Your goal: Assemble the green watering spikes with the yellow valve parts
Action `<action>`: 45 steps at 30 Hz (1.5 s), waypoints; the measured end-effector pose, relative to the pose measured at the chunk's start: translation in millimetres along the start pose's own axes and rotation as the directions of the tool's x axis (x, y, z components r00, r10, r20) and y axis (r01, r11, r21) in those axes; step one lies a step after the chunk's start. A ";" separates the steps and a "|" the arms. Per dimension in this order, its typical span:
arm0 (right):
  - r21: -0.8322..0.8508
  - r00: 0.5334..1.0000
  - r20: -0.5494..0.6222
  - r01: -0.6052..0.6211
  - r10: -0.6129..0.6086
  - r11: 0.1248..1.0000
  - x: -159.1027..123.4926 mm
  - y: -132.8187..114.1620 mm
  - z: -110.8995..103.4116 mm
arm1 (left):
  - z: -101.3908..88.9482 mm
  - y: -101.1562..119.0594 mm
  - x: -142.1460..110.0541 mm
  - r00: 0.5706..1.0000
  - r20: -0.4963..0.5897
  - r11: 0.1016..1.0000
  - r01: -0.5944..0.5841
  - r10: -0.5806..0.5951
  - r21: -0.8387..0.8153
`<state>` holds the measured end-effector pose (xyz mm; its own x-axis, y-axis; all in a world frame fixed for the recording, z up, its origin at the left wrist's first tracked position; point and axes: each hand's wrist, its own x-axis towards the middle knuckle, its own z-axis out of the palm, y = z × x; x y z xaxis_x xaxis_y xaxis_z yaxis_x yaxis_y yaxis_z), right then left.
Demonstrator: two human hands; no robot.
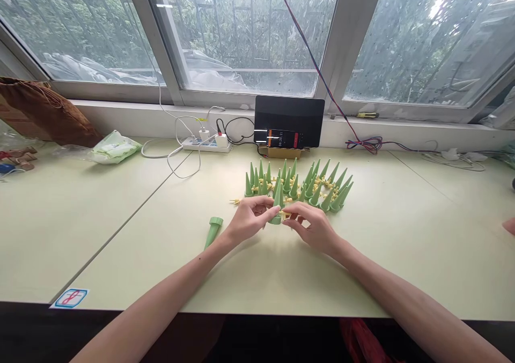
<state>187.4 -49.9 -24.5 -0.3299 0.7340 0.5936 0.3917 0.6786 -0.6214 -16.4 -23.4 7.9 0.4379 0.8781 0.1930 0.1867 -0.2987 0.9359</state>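
My left hand is closed around a green plastic cone-shaped spike, point up, just above the table. At the spike's right side, the fingertips of my right hand pinch a small yellow plastic piece, mostly hidden by the fingers. Behind both hands stand several more green spikes, tips up, in a cluster with small yellow pieces scattered among them. One loose yellow piece lies left of the cluster. Beside my left forearm another green spike rests on its side, its ridged cap away from me.
Behind the cluster, a black tablet leans upright with a phone before it. A power strip with cables, a green-white soft packet and a brown bag are left. Another person's hand shows at right.
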 end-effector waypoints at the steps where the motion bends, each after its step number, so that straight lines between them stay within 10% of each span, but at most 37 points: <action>1: -0.006 1.000 -0.002 0.007 -0.007 1.000 -0.1 1.1 0.2 | 0.1 0.2 0.0 1.000 0.003 1.000 -0.002 0.002 -0.003; 25: 0.254 0.925 0.084 -0.380 0.371 0.890 1.4 -9.9 0.8 | 7.7 -13.3 -1.3 0.930 0.033 0.900 -0.362 0.366 0.243; 45: -0.120 0.999 0.040 -0.005 0.010 0.993 -0.4 -1.2 1.2 | 1.2 -8.0 -0.4 0.993 0.018 0.984 -0.122 0.120 0.129</action>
<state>186.0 -51.0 -24.6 -0.3603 0.7412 0.5664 0.4934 0.6668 -0.5585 -17.1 -21.9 0.0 0.4727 0.8290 0.2988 0.2438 -0.4489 0.8597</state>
